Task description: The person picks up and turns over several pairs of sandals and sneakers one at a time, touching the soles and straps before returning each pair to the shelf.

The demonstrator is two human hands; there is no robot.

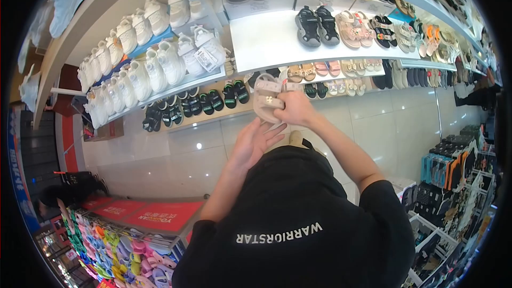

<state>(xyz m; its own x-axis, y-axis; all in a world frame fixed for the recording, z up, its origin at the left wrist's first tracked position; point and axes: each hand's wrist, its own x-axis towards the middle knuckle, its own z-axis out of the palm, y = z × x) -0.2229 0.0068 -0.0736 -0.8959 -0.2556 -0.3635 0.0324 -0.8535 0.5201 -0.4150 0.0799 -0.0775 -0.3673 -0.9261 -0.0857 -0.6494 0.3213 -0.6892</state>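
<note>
Shelves (261, 48), sandal (265, 102) in right hand (296, 109)

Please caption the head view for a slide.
The right hand grips a pale sandal, the left hand open close to it, before shelves of shoes.

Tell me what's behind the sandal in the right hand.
Past the edges of the sandal, parts of the low shelf and tiled floor show. Whatever lies directly behind it, and behind the right hand, is covered and cannot be seen.
</note>
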